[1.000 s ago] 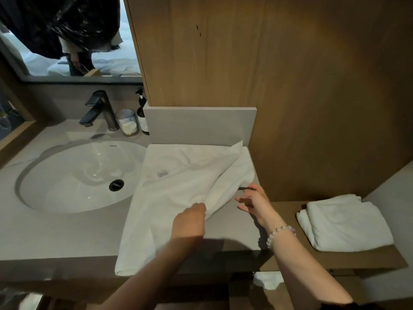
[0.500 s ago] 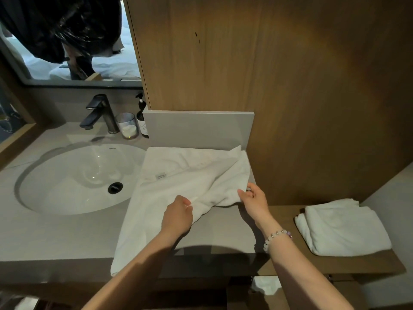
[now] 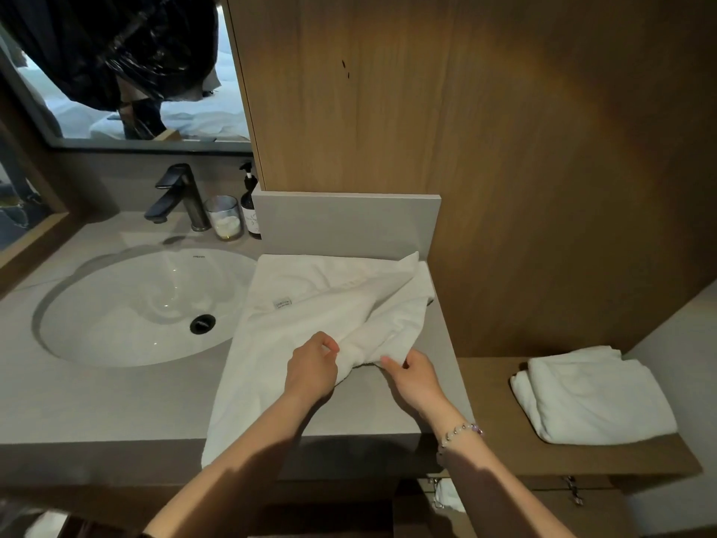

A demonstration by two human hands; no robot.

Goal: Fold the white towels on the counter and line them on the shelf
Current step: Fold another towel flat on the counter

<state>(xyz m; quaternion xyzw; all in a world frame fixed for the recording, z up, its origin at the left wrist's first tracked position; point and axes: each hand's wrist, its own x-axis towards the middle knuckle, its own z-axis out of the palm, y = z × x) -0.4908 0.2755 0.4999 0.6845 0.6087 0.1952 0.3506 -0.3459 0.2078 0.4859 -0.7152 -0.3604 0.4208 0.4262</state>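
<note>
**White towel, part-folded, on tabletop**

White towel (image 3: 302,316): lies spread on the right part of the tabletop (image 3: 442,398), beside the sink (image 3: 128,304). Its far edge lies along the back edge against the grey upstand. Its near left corner hangs over the front edge. The right side is lifted and bunched into a loose ridge. A small label shows near the middle.

Left hand (image 3: 310,372): back of hand up, fingers curled, thumb and fingers pinching the bunched fold. The forearm reaches in across the front edge.

Right hand (image 3: 415,378): just beside the left, fingers curled, pinching the same towel's edge low over the tabletop. A beaded bracelet (image 3: 461,431) sits on the wrist.

Folded towel (image 3: 593,401): white, lying flat on the wooden shelf (image 3: 489,401) past the tabletop's right edge.

Back left corner: dark faucet (image 3: 178,196), glass (image 3: 224,217), pump bottle (image 3: 250,207), standing close together.
</note>
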